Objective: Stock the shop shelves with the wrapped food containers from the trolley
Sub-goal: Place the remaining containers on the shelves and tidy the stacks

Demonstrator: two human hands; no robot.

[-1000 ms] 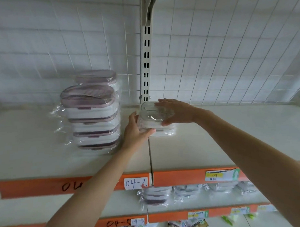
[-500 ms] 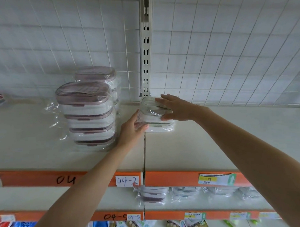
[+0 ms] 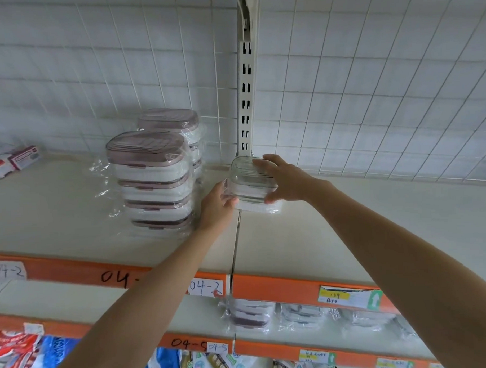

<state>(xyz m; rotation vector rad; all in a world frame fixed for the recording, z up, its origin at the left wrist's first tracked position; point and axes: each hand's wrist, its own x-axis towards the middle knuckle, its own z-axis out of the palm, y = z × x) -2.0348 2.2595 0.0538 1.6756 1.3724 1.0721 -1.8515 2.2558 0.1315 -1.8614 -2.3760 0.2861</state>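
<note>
Both bare forearms stretched up and forward from the bottom corners, converging near the middle. Left hand (image 3: 217, 205) reaching from lower left, wrist straight, palm turned toward the near left side of a clear wrapped container (image 3: 250, 183), thumb up along its corner, fingers hidden behind it. Right hand (image 3: 285, 179) coming in from the right, wrist bent slightly, fingers spread flat across the lid, thumb hooked down the near right side. Grip taken from opposite sides, hands close but not touching each other.
</note>
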